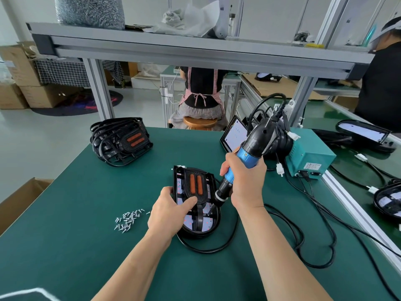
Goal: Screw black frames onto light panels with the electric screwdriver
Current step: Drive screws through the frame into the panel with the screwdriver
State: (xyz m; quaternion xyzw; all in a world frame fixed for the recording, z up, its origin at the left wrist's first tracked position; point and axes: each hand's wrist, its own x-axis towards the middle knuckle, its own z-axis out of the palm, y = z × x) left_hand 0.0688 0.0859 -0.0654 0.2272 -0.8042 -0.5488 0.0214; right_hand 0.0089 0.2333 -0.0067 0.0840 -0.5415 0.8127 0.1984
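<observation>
Centre: left hand [171, 210] fingers clamp frame [196, 170] onto panel [189, 222]; right hand [245, 177] grips screwdriver [247, 157], tilted. Risk: bit slips, screw seats crooked.

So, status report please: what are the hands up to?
Left hand holds black plastic frame on oval light panel. Right hand grips blue-and-black electric screwdriver, bit down at frame's right side. Small silver screws piled left, clear of work.

Bright, even daylight fills the room; shadows under the hands on the green tabletop [65, 235] are soft. Wide-angle bending curves the edges, slightly softening corners.
</observation>
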